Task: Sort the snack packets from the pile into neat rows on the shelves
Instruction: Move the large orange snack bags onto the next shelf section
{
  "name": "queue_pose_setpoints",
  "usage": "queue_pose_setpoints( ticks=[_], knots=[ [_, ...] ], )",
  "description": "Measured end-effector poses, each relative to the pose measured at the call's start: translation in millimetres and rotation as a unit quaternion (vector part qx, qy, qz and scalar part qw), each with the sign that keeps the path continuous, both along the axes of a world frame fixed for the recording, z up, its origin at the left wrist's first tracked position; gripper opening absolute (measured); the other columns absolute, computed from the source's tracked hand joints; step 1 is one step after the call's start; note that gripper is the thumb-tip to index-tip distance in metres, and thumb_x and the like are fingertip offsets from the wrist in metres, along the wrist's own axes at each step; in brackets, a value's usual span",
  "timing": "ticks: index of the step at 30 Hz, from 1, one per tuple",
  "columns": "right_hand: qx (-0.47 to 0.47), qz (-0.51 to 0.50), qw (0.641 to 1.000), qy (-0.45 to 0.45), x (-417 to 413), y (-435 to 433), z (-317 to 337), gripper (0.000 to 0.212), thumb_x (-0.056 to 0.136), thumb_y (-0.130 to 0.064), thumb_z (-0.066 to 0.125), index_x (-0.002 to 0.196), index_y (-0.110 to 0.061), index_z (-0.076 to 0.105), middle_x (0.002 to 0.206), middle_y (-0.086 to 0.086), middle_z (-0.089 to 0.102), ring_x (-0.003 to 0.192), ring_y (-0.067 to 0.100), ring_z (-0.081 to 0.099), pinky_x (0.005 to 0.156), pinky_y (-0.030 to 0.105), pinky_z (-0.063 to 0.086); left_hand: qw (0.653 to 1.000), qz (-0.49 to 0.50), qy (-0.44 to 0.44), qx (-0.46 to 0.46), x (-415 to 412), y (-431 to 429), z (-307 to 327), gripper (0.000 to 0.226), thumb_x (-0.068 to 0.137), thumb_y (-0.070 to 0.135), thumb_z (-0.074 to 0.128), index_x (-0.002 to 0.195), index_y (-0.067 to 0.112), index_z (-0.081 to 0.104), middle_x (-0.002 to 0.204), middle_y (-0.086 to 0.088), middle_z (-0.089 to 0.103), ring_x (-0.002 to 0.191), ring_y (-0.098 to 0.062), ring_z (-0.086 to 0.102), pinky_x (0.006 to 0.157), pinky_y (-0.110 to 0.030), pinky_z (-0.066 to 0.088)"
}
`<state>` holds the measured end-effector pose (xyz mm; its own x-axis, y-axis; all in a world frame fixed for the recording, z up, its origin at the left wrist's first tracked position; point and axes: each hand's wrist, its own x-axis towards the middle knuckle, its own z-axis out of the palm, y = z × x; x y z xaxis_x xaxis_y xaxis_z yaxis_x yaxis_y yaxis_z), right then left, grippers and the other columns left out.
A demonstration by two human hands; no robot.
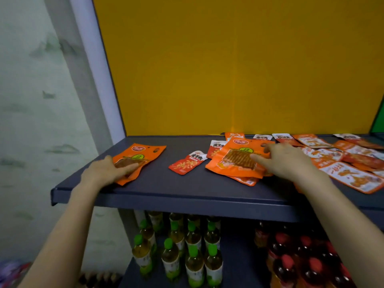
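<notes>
On the dark shelf [166,183], the left hand [108,169] presses flat on a lone orange packet [143,156] near the front lip while the right hand [284,161], fingers spread, touches the top packet [234,161] of the pile [340,161], whose slick neighbours could slide askew if dragged.

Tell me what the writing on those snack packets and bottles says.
"魔芋爽", probably, though blurred: small red-and-white packet.
Left orange packet: logo and green badge unreadable.
Middle orange packet: the same, unreadable.
Packets in the pile: too blurred.
Bottle labels: too blurred.
</notes>
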<state>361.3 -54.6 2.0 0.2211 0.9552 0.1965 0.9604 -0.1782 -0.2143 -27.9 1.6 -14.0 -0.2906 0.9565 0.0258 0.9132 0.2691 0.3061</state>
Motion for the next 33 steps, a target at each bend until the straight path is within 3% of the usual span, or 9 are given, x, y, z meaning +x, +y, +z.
queue_pose_setpoints(
  ticks=[4,9,11,16,19,22,24,27,33],
  knots=[
    [-0.024,-0.069,0.997,-0.021,-19.0,1.2,0.0,0.084,0.079,-0.076,0.035,0.133,-0.012,0.047,0.136,0.013,0.051,0.125,0.032,0.046,0.095,0.040,0.042,0.999,-0.023,0.008,-0.026,-10.3,20.2,-2.4,0.130,0.033,0.097,0.041,0.128,0.009,0.043,0.131,-0.018,0.051,0.119,-0.037,0.047,0.100,-0.049,0.040],
    [-0.034,-0.121,0.992,-0.032,-38.1,9.0,-0.8,0.104,0.064,-0.086,0.043,0.134,-0.009,0.041,0.140,0.015,0.044,0.131,0.032,0.039,0.101,0.042,0.038,0.999,-0.032,-0.027,-0.035,-3.4,31.2,3.4,0.149,0.022,0.091,0.058,0.139,0.005,0.029,0.145,-0.023,0.032,0.132,-0.041,0.034,0.106,-0.053,0.035],
    [-0.038,-0.127,0.991,-0.008,-41.8,12.4,-3.0,0.106,0.061,-0.083,0.053,0.136,-0.009,0.037,0.139,0.016,0.044,0.129,0.032,0.042,0.099,0.041,0.041,0.997,-0.038,-0.054,-0.034,3.2,31.2,4.9,0.142,0.029,0.083,0.064,0.141,0.004,0.025,0.146,-0.022,0.030,0.132,-0.039,0.035,0.105,-0.052,0.036],
    [-0.029,-0.107,0.988,0.111,-43.2,17.6,-1.7,0.106,0.066,-0.059,0.072,0.142,-0.002,0.023,0.142,0.018,0.041,0.129,0.034,0.043,0.098,0.040,0.041,0.993,-0.061,-0.099,-0.008,14.4,34.0,5.3,0.119,0.042,0.073,0.071,0.131,0.004,0.035,0.134,-0.018,0.048,0.121,-0.036,0.047,0.098,-0.047,0.042],
    [-0.029,-0.105,0.980,0.168,-43.0,19.2,2.4,0.097,0.069,-0.046,0.077,0.139,0.000,0.028,0.142,0.019,0.041,0.130,0.033,0.042,0.099,0.038,0.040,0.986,-0.076,-0.145,0.021,21.8,34.7,5.9,0.062,0.056,0.059,0.078,0.087,0.012,0.054,0.110,-0.015,0.062,0.101,-0.030,0.057,0.083,-0.037,0.044],
    [-0.013,-0.115,0.970,0.213,-38.9,23.5,0.8,0.080,0.066,-0.042,0.081,0.125,-0.003,0.045,0.129,0.016,0.053,0.118,0.032,0.050,0.092,0.037,0.043,0.969,-0.091,-0.227,0.021,27.1,33.5,9.1,0.042,0.062,0.044,0.081,0.066,0.016,0.050,0.083,-0.010,0.064,0.086,-0.027,0.061,0.082,-0.036,0.046],
    [-0.008,-0.113,0.962,0.248,-36.5,25.0,0.1,0.070,0.065,-0.039,0.083,0.118,-0.004,0.053,0.123,0.015,0.058,0.112,0.031,0.054,0.089,0.035,0.044,0.950,-0.099,-0.296,0.022,29.1,30.7,10.3,0.037,0.066,0.032,0.081,0.065,0.017,0.047,0.072,-0.005,0.058,0.072,-0.022,0.058,0.074,-0.034,0.047],
    [0.019,-0.103,0.945,0.310,-33.2,24.8,0.7,0.054,0.068,-0.028,0.082,0.112,-0.005,0.061,0.115,0.011,0.062,0.112,0.030,0.056,0.084,0.030,0.041,0.905,-0.115,-0.410,0.016,29.6,27.1,9.2,0.027,0.069,0.020,0.079,0.076,0.014,0.054,0.075,-0.008,0.062,0.067,-0.020,0.060,0.059,-0.029,0.047],
    [0.077,-0.089,0.932,0.343,-24.8,27.2,-3.6,0.031,0.083,-0.025,0.068,0.111,-0.011,0.066,0.117,0.011,0.066,0.108,0.029,0.059,0.091,0.034,0.045,0.829,-0.168,-0.532,0.026,29.1,27.4,9.7,0.022,0.078,0.014,0.069,0.098,0.015,0.061,0.091,-0.012,0.068,0.079,-0.025,0.065,0.063,-0.034,0.050]
  ],
)
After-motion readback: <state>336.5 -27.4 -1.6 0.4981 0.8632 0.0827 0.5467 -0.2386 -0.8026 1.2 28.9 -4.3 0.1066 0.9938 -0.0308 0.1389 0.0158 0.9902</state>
